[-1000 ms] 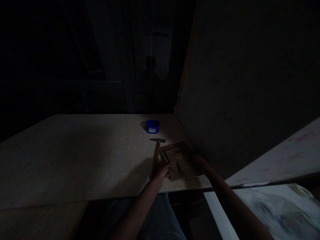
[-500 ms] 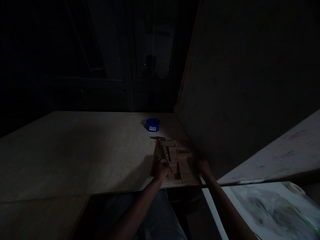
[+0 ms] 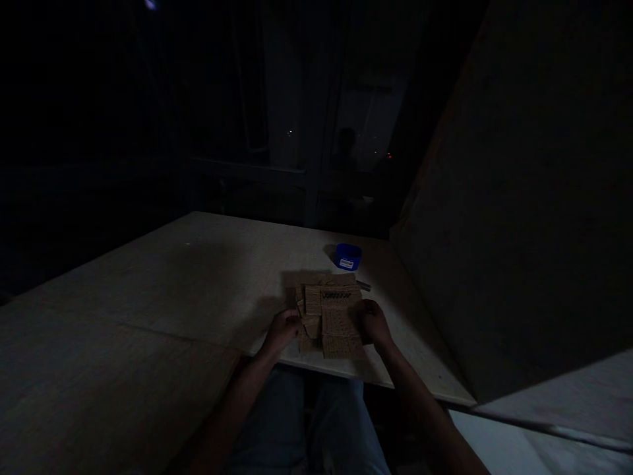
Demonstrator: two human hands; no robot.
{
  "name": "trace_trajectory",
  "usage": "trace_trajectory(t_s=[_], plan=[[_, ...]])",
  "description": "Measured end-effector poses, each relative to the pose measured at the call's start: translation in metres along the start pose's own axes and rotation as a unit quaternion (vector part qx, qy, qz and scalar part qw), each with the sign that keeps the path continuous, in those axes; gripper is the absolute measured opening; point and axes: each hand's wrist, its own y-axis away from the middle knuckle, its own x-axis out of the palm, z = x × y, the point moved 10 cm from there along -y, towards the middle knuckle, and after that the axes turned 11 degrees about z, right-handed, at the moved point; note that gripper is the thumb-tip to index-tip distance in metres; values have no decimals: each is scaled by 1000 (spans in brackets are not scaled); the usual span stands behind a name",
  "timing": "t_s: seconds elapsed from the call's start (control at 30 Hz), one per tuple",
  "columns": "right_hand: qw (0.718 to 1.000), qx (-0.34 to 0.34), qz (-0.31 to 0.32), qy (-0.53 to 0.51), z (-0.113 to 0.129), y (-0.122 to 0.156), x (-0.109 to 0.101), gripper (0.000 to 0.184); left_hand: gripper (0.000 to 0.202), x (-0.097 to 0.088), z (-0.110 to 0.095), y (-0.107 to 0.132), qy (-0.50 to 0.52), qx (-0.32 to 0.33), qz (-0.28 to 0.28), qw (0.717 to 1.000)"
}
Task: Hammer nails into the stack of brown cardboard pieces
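Note:
Several brown cardboard pieces (image 3: 341,323), stacked unevenly with dark marks on the top one, are held between my hands near the front edge of the table. At the left edge, the fingers of my left hand (image 3: 284,328) close on the cardboard. My right hand (image 3: 374,322) grips the opposite edge, its fingertips partly in shadow. Just past the upper right corner of the cardboard, the metal head of a hammer (image 3: 364,285) peeks out; its handle is hidden. Behind it stands a blue plastic container (image 3: 349,257) with a white label.
The pale table (image 3: 222,277) runs far to the left. A wall or panel (image 3: 494,264) rises on the right, with a white surface (image 3: 499,439) below it. Dark windows (image 3: 370,125) stand behind the table. The room is very dim.
Both hands have moved the cardboard leftward, away from the wall, over the hammer's handle, which showed before. The view has turned left, so the blue container appears farther right.

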Motion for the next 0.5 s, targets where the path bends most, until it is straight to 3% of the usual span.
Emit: trace_trajectory(t_s=[0.13, 0.27, 0.4, 0.5], plan=[[995, -50, 83, 8, 63, -14, 110, 38, 23, -107, 8, 36, -13, -10, -111, 994], [981, -92, 170, 29, 121, -7, 221, 32, 18, -202, 26, 82, -20, -18, -197, 980], [964, -114, 232, 58, 159, 14, 311, 27, 15, -269, 50, 129, -9, -2, -250, 968], [954, -123, 263, 74, 172, 31, 355, 23, 12, -301, 69, 157, -19, -4, -279, 960]])
